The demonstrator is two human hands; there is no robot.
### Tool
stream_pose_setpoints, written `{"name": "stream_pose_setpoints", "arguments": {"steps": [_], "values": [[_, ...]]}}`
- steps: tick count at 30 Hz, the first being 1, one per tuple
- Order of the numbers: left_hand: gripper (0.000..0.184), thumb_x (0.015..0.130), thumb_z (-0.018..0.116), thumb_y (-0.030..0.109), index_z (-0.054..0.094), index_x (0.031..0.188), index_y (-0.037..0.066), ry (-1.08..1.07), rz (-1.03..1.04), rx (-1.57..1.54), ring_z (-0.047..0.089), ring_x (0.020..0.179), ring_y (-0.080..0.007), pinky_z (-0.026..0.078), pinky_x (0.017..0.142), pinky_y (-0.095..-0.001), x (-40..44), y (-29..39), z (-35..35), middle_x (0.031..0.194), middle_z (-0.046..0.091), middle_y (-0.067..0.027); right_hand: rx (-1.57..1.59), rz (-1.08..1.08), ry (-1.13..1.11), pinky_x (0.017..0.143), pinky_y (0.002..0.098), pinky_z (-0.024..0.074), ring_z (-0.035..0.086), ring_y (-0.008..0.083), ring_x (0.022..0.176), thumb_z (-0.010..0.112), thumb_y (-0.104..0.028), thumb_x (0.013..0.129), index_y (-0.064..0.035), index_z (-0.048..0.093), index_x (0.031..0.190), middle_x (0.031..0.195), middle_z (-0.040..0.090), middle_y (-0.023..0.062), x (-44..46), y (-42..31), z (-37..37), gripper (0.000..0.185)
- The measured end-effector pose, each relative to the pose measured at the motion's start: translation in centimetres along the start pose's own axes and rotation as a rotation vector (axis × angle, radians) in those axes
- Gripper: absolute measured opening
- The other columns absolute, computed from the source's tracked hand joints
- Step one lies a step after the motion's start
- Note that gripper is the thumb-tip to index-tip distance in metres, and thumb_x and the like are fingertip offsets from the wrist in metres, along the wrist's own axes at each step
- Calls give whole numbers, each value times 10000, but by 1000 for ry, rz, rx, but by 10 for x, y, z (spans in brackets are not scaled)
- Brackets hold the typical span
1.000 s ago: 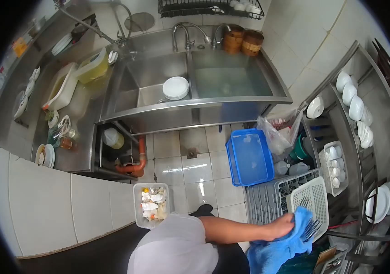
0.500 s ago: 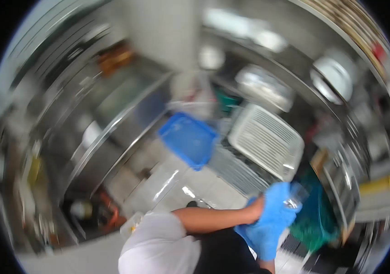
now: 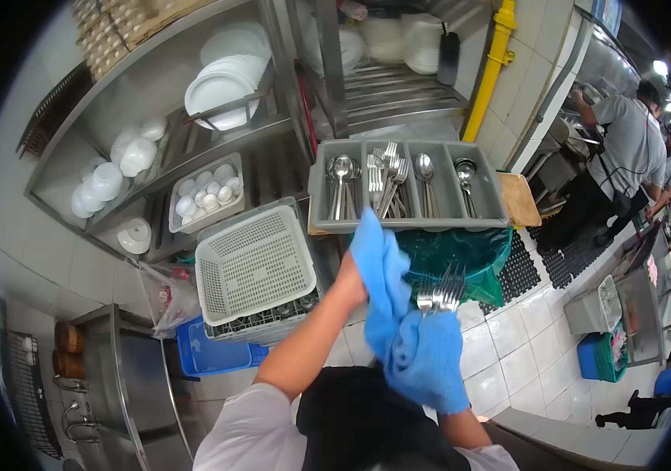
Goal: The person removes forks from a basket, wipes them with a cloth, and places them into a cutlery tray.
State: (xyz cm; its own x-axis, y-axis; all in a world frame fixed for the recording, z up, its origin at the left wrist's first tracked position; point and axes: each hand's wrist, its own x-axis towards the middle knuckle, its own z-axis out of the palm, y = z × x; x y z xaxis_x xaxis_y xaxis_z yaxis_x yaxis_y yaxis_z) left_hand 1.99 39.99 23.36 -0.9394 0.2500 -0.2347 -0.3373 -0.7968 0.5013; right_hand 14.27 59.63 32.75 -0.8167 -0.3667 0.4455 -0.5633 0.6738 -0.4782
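My right hand (image 3: 430, 365) is wrapped in a blue cloth (image 3: 390, 314) and closed around a bunch of forks (image 3: 444, 290), tines pointing up. The cloth stretches across to my left hand (image 3: 355, 276), which grips its other end; the fabric hides most of those fingers. Just beyond my hands is a grey cutlery tray (image 3: 406, 226) with several compartments. Spoons (image 3: 342, 177) lie in its leftmost compartment, with forks (image 3: 389, 177) beside them. More spoons (image 3: 425, 171) fill the compartments to the right.
Below the tray is a bin with a green liner (image 3: 461, 267). A white perforated basket (image 3: 257, 267) sits on a rack at left, near a blue crate (image 3: 202, 353). Shelves hold plates (image 3: 229, 82) and bowls (image 3: 104, 180). Co-workers (image 3: 626, 149) stand at far right.
My view has swung to the right and become sharper, bringing the cutlery tray in front of me. My left hand has moved away from my right, drawing the cloth out between them.
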Motion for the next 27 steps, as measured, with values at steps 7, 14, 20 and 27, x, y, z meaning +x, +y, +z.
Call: {"name": "stream_pose_setpoints", "arguments": {"steps": [7,14,20,27], "values": [[415,1014,491,414,603,1247,89,-219,-196,74,645,998,-187,524,916,-376,-17,-65,56,1131,662,-73,153,161,-6,589,448,383,494,350,689,670,-112,708,-66,553,726,708,533,147,36,35,-5,127],[157,935,553,75,673,1031,40,378,174,-37,653,760,-158,527,669,-303,13,-56,44,854,672,-51,166,118,-83,617,447,406,493,361,757,660,-116,719,-56,560,762,776,533,172,44,21,27,125],[171,851,539,52,675,932,-13,346,767,1161,633,713,-160,493,653,-310,35,4,42,716,618,-108,34,39,-234,641,447,426,493,371,816,651,-119,728,-47,565,793,835,533,193,41,17,10,130],[162,942,549,71,673,1028,11,230,235,133,614,746,-119,497,681,-285,2,-5,78,852,666,-27,-17,47,-222,669,446,449,492,383,884,641,-123,738,-37,571,829,903,534,217,69,14,37,143]]}}
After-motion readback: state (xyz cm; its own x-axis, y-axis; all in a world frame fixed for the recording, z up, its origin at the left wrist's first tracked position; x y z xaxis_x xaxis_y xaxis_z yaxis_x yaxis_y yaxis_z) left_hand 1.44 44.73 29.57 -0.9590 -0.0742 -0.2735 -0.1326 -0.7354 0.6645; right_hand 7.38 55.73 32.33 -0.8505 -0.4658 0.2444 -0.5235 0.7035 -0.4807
